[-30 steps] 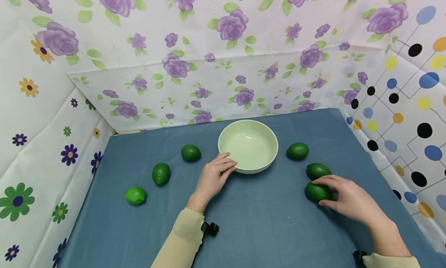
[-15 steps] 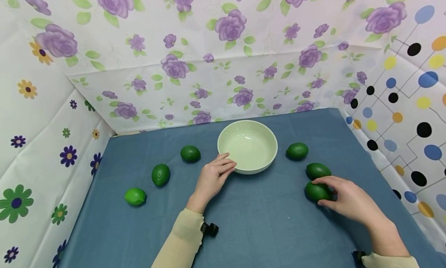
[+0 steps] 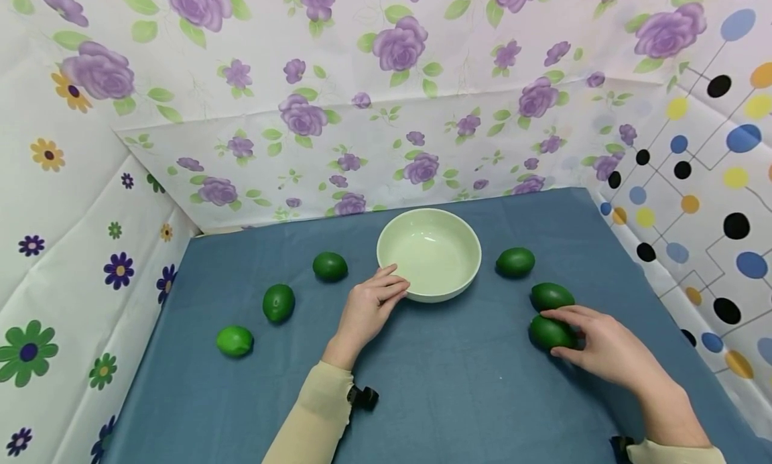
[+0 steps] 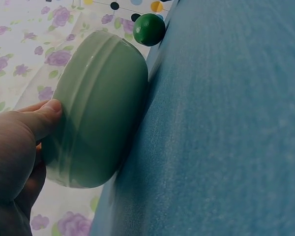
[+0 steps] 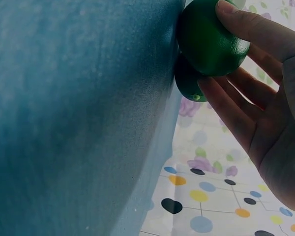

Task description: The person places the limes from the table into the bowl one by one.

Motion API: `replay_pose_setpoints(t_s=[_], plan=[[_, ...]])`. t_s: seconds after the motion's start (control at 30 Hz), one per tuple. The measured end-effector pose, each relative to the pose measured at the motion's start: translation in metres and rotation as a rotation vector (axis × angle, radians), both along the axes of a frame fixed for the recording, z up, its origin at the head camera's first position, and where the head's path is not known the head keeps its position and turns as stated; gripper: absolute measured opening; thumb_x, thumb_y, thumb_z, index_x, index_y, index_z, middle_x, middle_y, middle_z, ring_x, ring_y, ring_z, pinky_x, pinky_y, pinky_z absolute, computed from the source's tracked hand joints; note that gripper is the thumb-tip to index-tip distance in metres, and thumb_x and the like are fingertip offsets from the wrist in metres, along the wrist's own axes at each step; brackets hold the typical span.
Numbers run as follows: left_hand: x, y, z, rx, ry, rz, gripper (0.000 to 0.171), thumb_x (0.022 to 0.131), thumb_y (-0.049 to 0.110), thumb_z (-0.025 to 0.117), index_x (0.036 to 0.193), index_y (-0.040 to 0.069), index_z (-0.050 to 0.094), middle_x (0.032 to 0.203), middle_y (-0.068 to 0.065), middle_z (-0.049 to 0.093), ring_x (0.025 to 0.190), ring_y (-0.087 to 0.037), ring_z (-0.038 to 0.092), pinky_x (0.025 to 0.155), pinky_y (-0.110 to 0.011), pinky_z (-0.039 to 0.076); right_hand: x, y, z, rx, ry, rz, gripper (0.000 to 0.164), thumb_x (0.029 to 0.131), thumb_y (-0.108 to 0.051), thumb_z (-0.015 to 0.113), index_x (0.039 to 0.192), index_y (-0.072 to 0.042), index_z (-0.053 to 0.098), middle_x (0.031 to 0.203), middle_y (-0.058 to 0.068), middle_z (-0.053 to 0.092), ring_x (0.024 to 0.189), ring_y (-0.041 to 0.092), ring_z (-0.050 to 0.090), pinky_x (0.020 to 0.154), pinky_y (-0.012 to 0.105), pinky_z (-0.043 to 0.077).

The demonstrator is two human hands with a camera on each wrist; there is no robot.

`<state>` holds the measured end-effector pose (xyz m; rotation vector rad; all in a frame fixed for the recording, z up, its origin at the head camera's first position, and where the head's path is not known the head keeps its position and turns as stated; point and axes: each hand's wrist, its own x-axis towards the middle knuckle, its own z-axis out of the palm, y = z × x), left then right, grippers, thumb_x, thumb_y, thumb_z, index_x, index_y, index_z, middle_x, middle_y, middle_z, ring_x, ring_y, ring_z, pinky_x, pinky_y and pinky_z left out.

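Note:
A pale green bowl [image 3: 431,253] stands upright towards the back of the blue cloth. My left hand [image 3: 366,311] pinches its near-left rim; in the left wrist view the thumb lies on the outer wall of the bowl [image 4: 101,108] and the fingers are partly hidden behind it. On the right, my right hand [image 3: 609,346] holds a dark green lime [image 3: 547,332] between thumb and fingers, low at the cloth. Right behind it lies another lime [image 3: 552,295], which the held lime [image 5: 211,42] overlaps in the right wrist view.
One more lime [image 3: 515,262] lies right of the bowl. To the left, two dark limes [image 3: 330,266] and a brighter green lime [image 3: 235,341] lie in a slanting row. Patterned sheets [image 3: 253,155] rise behind and beside the blue-covered table [image 3: 446,397].

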<state>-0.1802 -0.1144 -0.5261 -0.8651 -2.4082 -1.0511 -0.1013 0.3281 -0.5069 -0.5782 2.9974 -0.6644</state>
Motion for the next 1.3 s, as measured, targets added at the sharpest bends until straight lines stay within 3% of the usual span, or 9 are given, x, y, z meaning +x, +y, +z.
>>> replay_pose_setpoints(t_s=[0.2, 0.47, 0.7, 0.9, 1.3], plan=[[-0.001, 0.0, 0.0, 0.002, 0.003, 0.0, 0.019, 0.098, 0.01, 0.08, 0.116, 0.005, 0.084, 0.118, -0.003, 0.08, 0.14, -0.022, 0.06, 0.124, -0.033, 0.04, 0.0, -0.001, 0.001, -0.003, -0.009, 0.002, 0.064, 0.08, -0.021, 0.097, 0.139, -0.017, 0.073, 0.135, 0.018, 0.068, 0.111, 0.037, 0.07, 0.083, 0.056, 0.064], [-0.003, 0.0, 0.0, 0.012, 0.031, -0.008, 0.018, 0.096, 0.009, 0.081, 0.114, 0.005, 0.085, 0.116, -0.004, 0.08, 0.138, -0.025, 0.062, 0.123, -0.035, 0.043, -0.001, -0.002, 0.004, 0.006, -0.008, 0.008, 0.064, 0.08, -0.025, 0.098, 0.139, -0.019, 0.073, 0.131, 0.012, 0.071, 0.099, 0.021, 0.07, 0.074, 0.042, 0.061], [-0.002, -0.001, 0.0, 0.013, 0.031, -0.009, 0.018, 0.096, 0.008, 0.082, 0.113, 0.005, 0.085, 0.116, -0.004, 0.08, 0.137, -0.026, 0.063, 0.122, -0.035, 0.044, -0.003, -0.002, 0.004, 0.0, -0.054, -0.002, 0.063, 0.083, -0.033, 0.096, 0.14, -0.018, 0.072, 0.107, 0.0, 0.075, 0.072, 0.003, 0.055, 0.059, 0.027, 0.048], [-0.001, -0.001, -0.001, 0.021, 0.022, -0.015, 0.017, 0.096, 0.008, 0.082, 0.113, 0.006, 0.085, 0.115, -0.004, 0.08, 0.137, -0.025, 0.062, 0.123, -0.036, 0.043, -0.001, -0.005, 0.003, 0.002, -0.021, 0.007, 0.063, 0.082, -0.031, 0.097, 0.138, -0.017, 0.074, 0.118, 0.004, 0.076, 0.079, 0.004, 0.059, 0.062, 0.03, 0.053], [-0.002, -0.001, -0.001, 0.01, 0.023, -0.013, 0.018, 0.096, 0.009, 0.082, 0.114, 0.008, 0.085, 0.116, -0.003, 0.08, 0.136, -0.024, 0.063, 0.122, -0.033, 0.044, 0.001, -0.013, 0.005, 0.005, -0.023, 0.027, 0.062, 0.084, -0.032, 0.096, 0.14, -0.018, 0.073, 0.118, 0.001, 0.077, 0.082, 0.003, 0.063, 0.064, 0.031, 0.054]])
